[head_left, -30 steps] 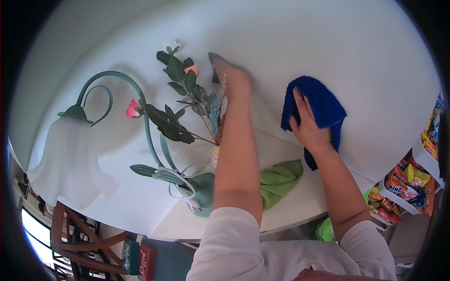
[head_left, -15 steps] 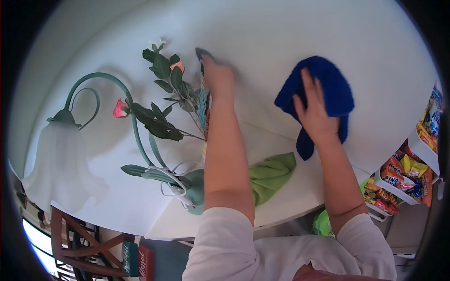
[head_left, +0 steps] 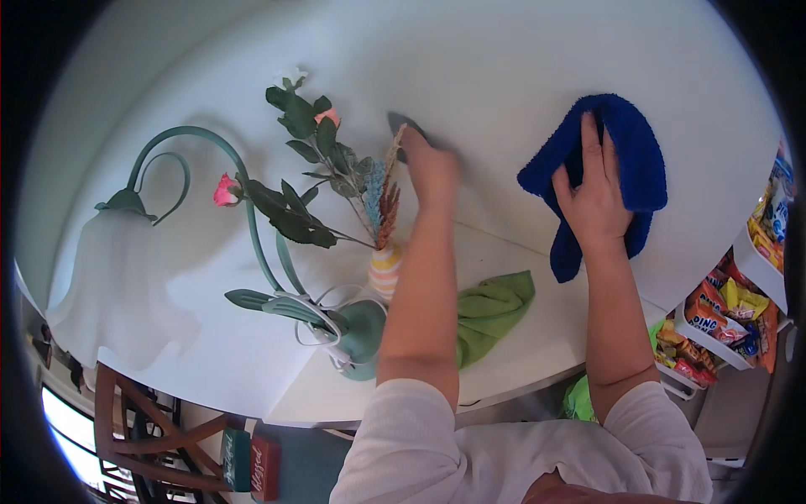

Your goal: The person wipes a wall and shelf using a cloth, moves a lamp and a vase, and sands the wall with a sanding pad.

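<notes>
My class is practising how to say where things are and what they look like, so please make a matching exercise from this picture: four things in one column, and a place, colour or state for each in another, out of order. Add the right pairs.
Things
1. Blue cloth
2. Green cloth
3. Vase
4. Lampshade

Descriptions
A. Striped, with flowers in it
B. Lying on the table between the forearms
C. White, below a curved green stem
D. Against the right hand

Right pairs: 1-D, 2-B, 3-A, 4-C
</notes>
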